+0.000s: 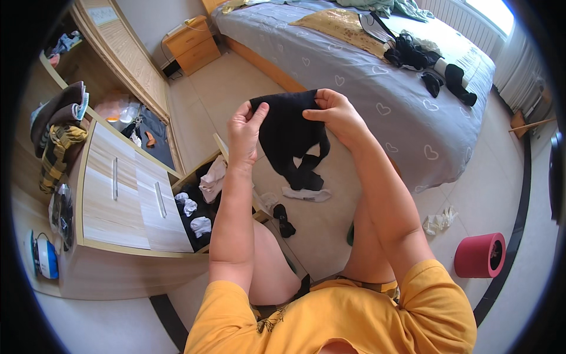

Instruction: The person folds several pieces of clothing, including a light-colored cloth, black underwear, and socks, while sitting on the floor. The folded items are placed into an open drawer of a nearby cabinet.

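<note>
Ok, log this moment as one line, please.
left hand: grips black garment | right hand: grips same garment, held up | below: open drawer | floor: socks

Bright daylight, window glare, fisheye-bent edges

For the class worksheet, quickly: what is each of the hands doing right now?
Left hand: closed, pinching the black garment.
Right hand: closed, pinching the same garment's top edge.

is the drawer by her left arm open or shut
Open: the drawer is pulled out of the dresser, with white and dark clothes showing inside.
</note>
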Motion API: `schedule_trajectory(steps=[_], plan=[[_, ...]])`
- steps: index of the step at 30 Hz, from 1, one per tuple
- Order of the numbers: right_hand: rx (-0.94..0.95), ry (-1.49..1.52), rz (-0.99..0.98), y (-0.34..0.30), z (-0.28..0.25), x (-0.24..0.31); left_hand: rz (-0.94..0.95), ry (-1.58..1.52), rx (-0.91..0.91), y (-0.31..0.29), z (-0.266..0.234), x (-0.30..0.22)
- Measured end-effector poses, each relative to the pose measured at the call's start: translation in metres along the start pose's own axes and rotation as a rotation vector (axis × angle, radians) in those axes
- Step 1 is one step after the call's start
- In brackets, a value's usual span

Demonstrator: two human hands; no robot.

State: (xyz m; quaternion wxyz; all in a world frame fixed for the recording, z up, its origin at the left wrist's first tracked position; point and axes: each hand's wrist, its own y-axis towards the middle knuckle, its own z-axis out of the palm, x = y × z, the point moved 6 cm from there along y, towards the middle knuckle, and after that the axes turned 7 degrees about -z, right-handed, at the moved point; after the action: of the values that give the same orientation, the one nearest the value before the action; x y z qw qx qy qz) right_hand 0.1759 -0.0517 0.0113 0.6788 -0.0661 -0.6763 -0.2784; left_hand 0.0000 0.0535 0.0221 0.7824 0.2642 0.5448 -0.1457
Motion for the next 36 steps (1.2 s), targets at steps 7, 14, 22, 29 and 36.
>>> schedule_trajectory(steps=[7,14,22,29,36], plan=[[-0.024,-0.180,-0.048,-0.006,-0.004,0.019,0.084,0.038,-0.011,-0.002,0.000,-0.005],[0.083,-0.239,-0.238,-0.005,0.002,0.024,0.178,0.438,0.017,-0.008,0.007,-0.021],[0.143,-0.567,-0.295,-0.009,0.007,0.020,0.643,0.844,-0.054,-0.019,0.016,-0.044],[0.200,-0.066,-0.069,-0.016,0.015,0.026,-0.024,0.032,0.153,-0.005,0.010,-0.004],[0.218,-0.236,-0.140,-0.012,0.015,0.023,-0.042,-0.178,0.266,-0.011,0.026,-0.013]])
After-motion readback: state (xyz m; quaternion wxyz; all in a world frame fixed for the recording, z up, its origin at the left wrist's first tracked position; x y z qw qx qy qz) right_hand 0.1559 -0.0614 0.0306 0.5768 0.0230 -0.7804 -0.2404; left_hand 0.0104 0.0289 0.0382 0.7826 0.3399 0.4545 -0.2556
